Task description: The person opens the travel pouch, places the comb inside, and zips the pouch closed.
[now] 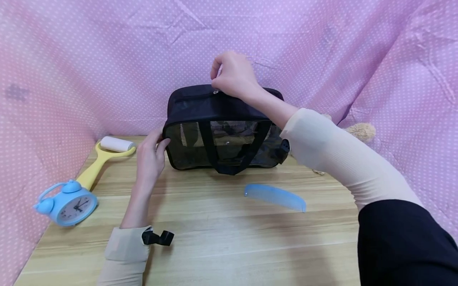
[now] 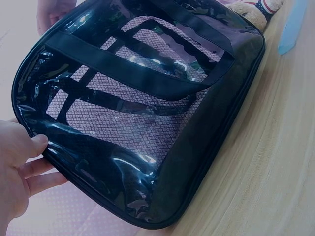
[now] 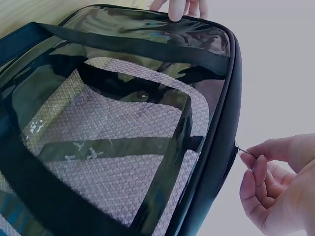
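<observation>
A black toiletry bag (image 1: 229, 107) with a see-through front and black strap handles stands upright at the back of the wooden table. My right hand (image 1: 234, 75) is above its top, thumb and fingers pinching the zipper pull (image 3: 244, 150). At the bag's left side, my left hand (image 1: 150, 157) grips the edge, with the thumb (image 2: 40, 143) on the front and the other fingers around the side. Mesh pattern (image 2: 123, 123) shows through the clear panel.
A blue comb (image 1: 275, 196) lies in front of the bag. On the left are a blue alarm clock (image 1: 73, 204) and a yellow-handled lint roller (image 1: 116, 144). A furry tan thing (image 1: 360, 132) is partly hidden behind my right arm. Pink dotted cloth (image 1: 143, 59) hangs behind the table.
</observation>
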`<state>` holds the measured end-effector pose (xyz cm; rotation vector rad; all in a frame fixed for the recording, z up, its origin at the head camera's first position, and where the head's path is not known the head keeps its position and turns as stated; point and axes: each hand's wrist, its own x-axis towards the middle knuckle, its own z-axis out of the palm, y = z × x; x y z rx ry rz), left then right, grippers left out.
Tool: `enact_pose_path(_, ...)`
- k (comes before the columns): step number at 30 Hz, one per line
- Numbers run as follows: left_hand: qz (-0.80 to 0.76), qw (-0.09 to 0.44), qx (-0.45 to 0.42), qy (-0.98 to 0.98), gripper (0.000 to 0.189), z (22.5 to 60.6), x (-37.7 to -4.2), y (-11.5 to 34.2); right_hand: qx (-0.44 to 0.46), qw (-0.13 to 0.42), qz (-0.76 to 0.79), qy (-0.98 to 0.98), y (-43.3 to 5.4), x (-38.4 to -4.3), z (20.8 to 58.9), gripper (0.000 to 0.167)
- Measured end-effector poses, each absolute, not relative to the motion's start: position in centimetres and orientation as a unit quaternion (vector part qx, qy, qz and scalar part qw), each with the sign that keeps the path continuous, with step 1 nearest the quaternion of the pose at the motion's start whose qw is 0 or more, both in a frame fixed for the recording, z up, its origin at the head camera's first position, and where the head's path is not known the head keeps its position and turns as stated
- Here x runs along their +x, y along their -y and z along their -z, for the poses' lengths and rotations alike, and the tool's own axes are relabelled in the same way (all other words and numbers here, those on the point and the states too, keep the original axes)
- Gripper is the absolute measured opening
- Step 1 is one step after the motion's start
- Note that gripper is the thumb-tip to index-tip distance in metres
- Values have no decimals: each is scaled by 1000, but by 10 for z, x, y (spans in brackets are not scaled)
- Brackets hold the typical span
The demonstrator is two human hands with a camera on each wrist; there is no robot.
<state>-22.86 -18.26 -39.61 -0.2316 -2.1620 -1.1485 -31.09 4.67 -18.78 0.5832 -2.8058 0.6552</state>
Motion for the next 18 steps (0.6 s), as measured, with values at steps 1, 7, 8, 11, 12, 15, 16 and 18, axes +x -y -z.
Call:
enact_pose_path(1, 441, 335, -89, 828, 27, 396, -229, 182, 200, 102, -220, 949, -44, -311, 188, 7)
enact_pose_path(7, 442, 335, -88, 827, 28, 396, -228, 182, 217, 107, -205, 948, -26, -310, 189, 7)
enact_pose_path(8, 442, 336, -88, 827, 28, 396, -228, 182, 214, 104, -202, 950, -23, -311, 189, 7)
enact_pose_path(11, 440, 335, -89, 828, 27, 396, -228, 182, 208, 98, -195, 953, -15, -311, 190, 7)
enact_pose_path(12, 440, 336, -90, 828, 27, 396, -228, 182, 206, 98, -193, 954, -12, -311, 190, 7)
enact_pose_path(15, 440, 338, -92, 827, 27, 396, -228, 182, 214, 100, -190, 953, -3, -310, 191, 9)
enact_pose_path(16, 440, 338, -92, 827, 26, 396, -229, 182, 216, 102, -187, 953, -1, -311, 191, 9)
enact_pose_path(18, 441, 338, -92, 826, 26, 396, -229, 183, 219, 103, -185, 952, 5, -311, 191, 10)
